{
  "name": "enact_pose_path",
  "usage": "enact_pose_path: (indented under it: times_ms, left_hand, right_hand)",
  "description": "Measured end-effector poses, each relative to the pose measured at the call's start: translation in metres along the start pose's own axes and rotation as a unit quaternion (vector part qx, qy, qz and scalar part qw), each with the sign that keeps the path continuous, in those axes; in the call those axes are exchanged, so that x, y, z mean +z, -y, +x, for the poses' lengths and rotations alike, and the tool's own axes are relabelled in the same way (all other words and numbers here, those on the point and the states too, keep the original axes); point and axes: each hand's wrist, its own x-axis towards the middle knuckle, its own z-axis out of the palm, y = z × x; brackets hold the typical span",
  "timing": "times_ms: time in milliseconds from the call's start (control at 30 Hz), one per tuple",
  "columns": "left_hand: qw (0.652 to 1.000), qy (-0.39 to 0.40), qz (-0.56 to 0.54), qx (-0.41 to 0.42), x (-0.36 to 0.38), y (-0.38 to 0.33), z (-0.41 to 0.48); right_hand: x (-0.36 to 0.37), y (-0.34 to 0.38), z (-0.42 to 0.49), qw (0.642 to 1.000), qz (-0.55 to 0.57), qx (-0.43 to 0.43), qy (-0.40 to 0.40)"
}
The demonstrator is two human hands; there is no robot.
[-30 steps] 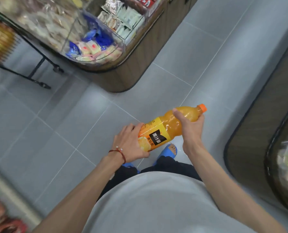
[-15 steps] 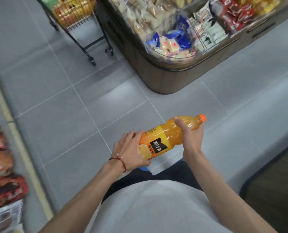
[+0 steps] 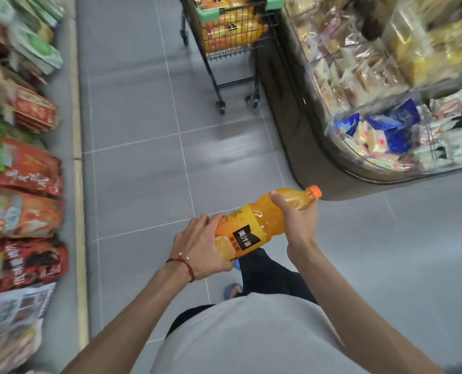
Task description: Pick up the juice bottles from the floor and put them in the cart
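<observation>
I have the juice bottle (image 3: 254, 225) off the floor, held in both hands. My left hand (image 3: 200, 247) wraps its base end and my right hand (image 3: 297, 220) grips the shoulder below the orange cap. The cart (image 3: 230, 56) stands ahead up the aisle, well apart from the bottle. The bottle's long axis lies crosswise to that line, cap tilted toward the cart's right side, so my right hand is nearer.

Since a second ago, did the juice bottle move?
Yes. The juice bottle has come nearer the snack counter and its rounded end, toward the cart; before, more floor showed between them.
</observation>
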Motion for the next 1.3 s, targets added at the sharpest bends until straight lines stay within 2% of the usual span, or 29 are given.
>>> enact_pose_path:
  times_ms: [367, 567, 967, 1300]
  left_hand:
    - [0.994, -0.028, -0.028, -0.102, -0.102, 0.054, 0.101]
    - [0.990, -0.049, -0.051, -0.124, -0.152, 0.100, 0.165]
    - [0.997, -0.026, -0.029, -0.066, -0.288, 0.223, 0.325]
    - [1.000, -0.009, 0.006, -0.019, -0.389, 0.263, 0.482]
  right_hand:
    - [0.160, 0.083, 0.088, 0.992, -0.062, 0.022, 0.108]
    - [0.253, 0.121, 0.129, 0.989, -0.084, 0.016, 0.121]
    - [0.443, 0.187, 0.195, 0.996, -0.074, -0.014, 0.056]
    - [0.558, 0.259, 0.290, 1.000, -0.022, 0.009, -0.009]
